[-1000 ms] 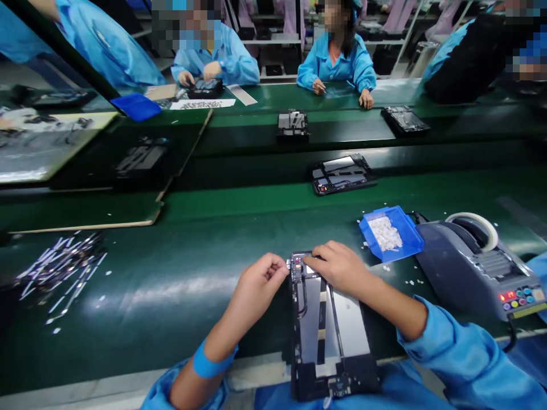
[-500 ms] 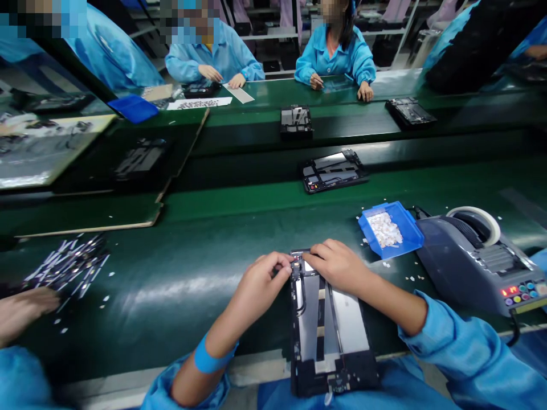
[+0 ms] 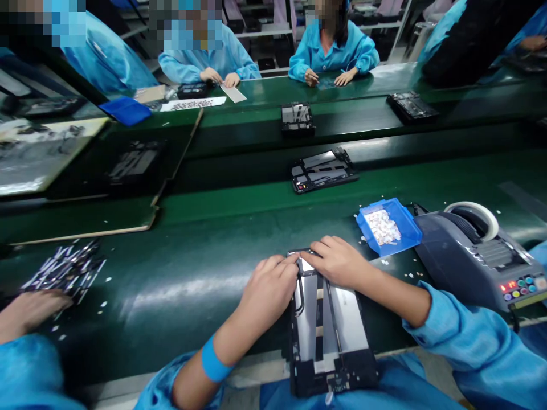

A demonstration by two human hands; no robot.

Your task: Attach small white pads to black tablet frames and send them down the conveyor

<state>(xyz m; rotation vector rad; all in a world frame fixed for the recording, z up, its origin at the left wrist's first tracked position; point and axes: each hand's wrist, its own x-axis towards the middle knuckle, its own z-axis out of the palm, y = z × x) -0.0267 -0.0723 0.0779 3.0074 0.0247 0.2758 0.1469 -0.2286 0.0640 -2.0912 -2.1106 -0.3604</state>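
Note:
An opened tablet (image 3: 348, 322), its silver battery cells, dark flex strips and circuit board exposed, lies lengthwise in front of me at the table's near edge. My left hand (image 3: 271, 285), with a blue band at the wrist, has its fingers closed at the tablet's top left corner. Whatever is in its fingertips is hidden. From the right, my right hand (image 3: 335, 259) curls over the top end, its fingers pressed on the tablet. The fingertips of both hands nearly meet beside a small white patch.
A blue bin (image 3: 399, 228) of white bits and a grey tape dispenser (image 3: 474, 256) stand right. Left, a co-worker's hand (image 3: 36, 310) touches a pile of thin strips (image 3: 64, 270). Another open tablet (image 3: 325, 169) lies ahead; co-workers sit across the green table (image 3: 183, 267).
My left hand has turned over and moved slightly right, its fingers now bunched over the tablet's corner. My right hand stays nearly put. The co-worker's hand at left has moved to the strips.

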